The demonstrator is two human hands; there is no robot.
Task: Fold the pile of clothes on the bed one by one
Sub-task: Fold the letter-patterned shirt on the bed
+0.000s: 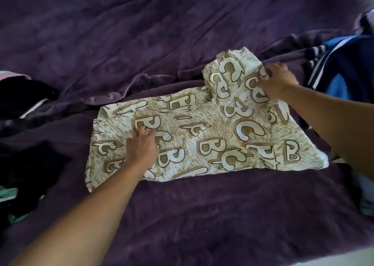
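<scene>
Your left hand (141,146) presses flat, fingers spread, on the cream letter-printed cotton shirt (202,136) mid-bed on the purple blanket (182,215), while your right hand (277,79) pinches its raised sleeve.

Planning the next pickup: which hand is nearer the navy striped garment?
Right. The right hand pinches a lifted part of the printed shirt, close to the navy striped garment; the left hand rests flat on the shirt's opposite end, much farther away.

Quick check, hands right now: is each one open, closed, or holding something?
Left hand: open, resting on the letter-print garment.
Right hand: holding a raised fold of that garment.
</scene>
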